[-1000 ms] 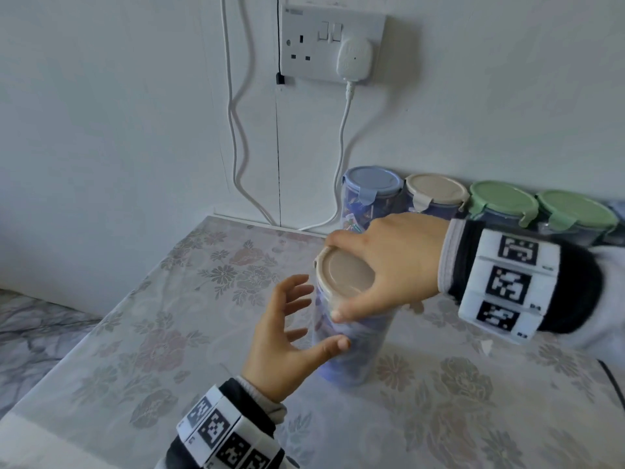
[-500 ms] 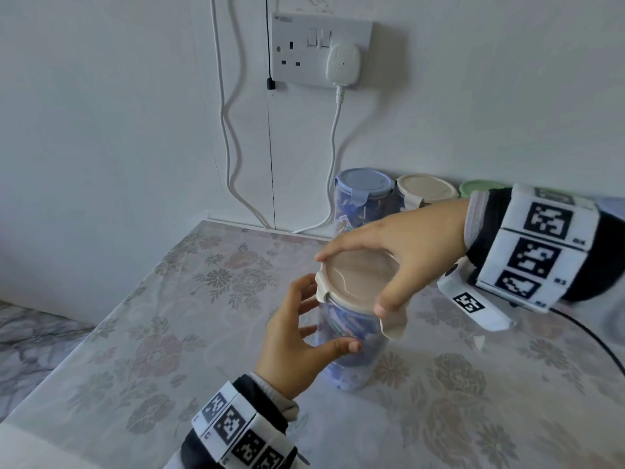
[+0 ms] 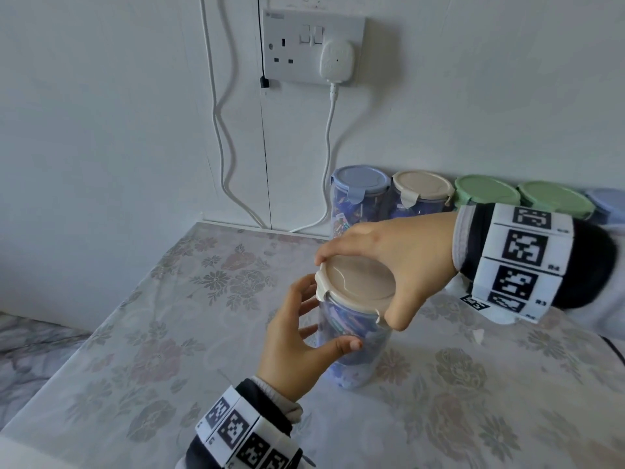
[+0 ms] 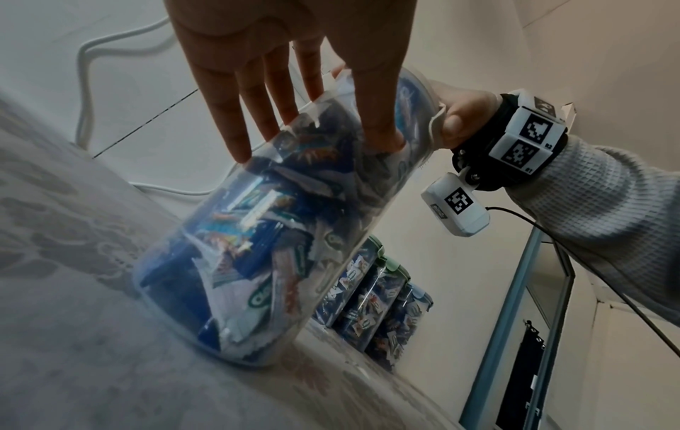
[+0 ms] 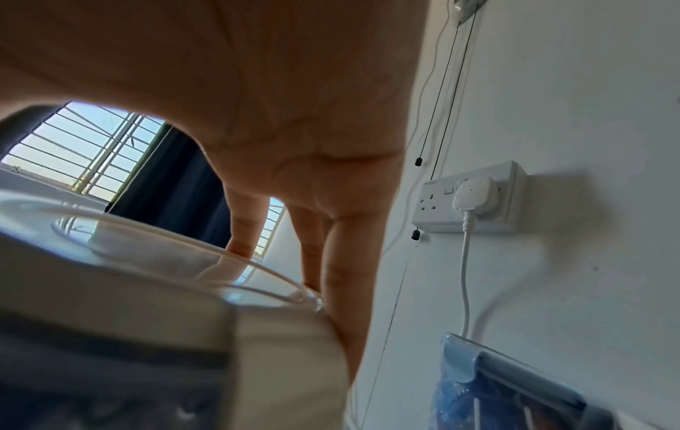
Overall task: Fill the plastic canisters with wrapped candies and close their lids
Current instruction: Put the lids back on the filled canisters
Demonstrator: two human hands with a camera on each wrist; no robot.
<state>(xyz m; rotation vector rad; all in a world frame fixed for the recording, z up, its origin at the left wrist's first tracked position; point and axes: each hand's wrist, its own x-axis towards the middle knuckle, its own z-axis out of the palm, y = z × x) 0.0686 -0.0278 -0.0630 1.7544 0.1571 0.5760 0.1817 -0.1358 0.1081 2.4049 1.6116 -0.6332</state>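
A clear canister [image 3: 355, 346] packed with blue and white wrapped candies stands on the flowered tablecloth [image 3: 169, 333], mid-table. Its beige lid [image 3: 355, 282] sits on top. My right hand [image 3: 389, 262] spans the lid from above, fingertips on the far rim and thumb [image 3: 397, 316] on the near-right clip. My left hand [image 3: 301, 330] holds the canister's body from the left, with the thumb across the front. The left wrist view shows the canister [image 4: 265, 232] between my left fingers [image 4: 235, 122] and thumb. In the right wrist view the lid [image 5: 147, 276] lies just under my right palm [image 5: 294, 116].
Several closed, filled canisters line the wall behind: blue lid [image 3: 360, 179], beige lid [image 3: 421, 186], two green lids [image 3: 485, 191]. A wall socket [image 3: 311, 50] with a white plug and hanging cables is above them. The table's left edge [image 3: 101, 316] drops off.
My left hand closed in on the canister's body. My right hand shifted on the lid; the near-right clip, sticking out half a second ago, now lies down under my thumb.
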